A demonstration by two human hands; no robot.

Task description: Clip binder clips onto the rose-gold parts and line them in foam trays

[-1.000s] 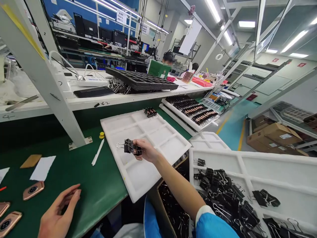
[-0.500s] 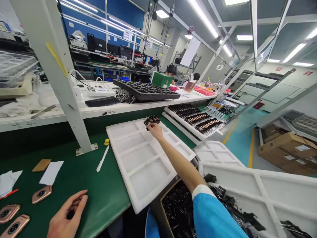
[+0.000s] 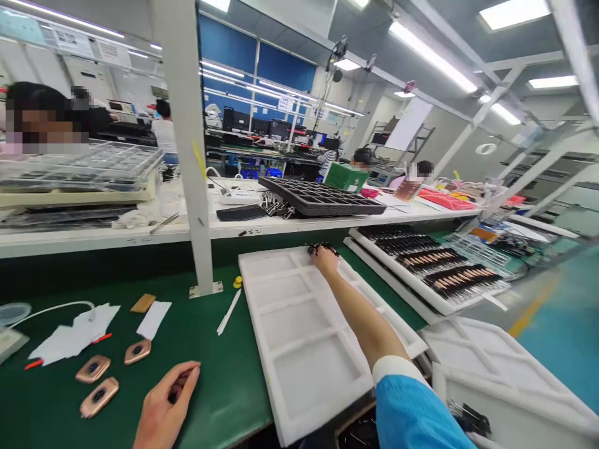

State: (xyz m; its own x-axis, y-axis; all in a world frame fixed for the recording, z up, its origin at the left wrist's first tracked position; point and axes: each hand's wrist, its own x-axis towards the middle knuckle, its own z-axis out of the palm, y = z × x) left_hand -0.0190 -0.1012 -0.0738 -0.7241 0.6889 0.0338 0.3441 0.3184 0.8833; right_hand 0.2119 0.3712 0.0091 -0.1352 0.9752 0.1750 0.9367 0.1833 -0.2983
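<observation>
My right hand (image 3: 326,259) reaches to the far end of a white foam tray (image 3: 306,337) with divided compartments. Its fingers are closed at a small cluster of black binder clips (image 3: 312,249), which the hand partly covers; the fingertips are hidden. My left hand (image 3: 168,402) hovers by the near edge of the green table, fingers curled against the thumb. A dark spot shows inside its grip, too unclear to name. Left of it lie several rose-gold, camera-cover-like pieces, such as one with a dark round ring (image 3: 100,397).
A second foam tray (image 3: 449,305), filled with rows of clipped pieces, stands at the right. More foam trays (image 3: 515,399) overlap at lower right. A metal post (image 3: 185,156) rises from the table. A white pen (image 3: 229,312) lies beside the tray. Other people sit beyond the shelf.
My view has turned left, so the scene shifts rightward. My right hand stays at the tray's far end and now covers more of the clip cluster. My left hand keeps its curled shape.
</observation>
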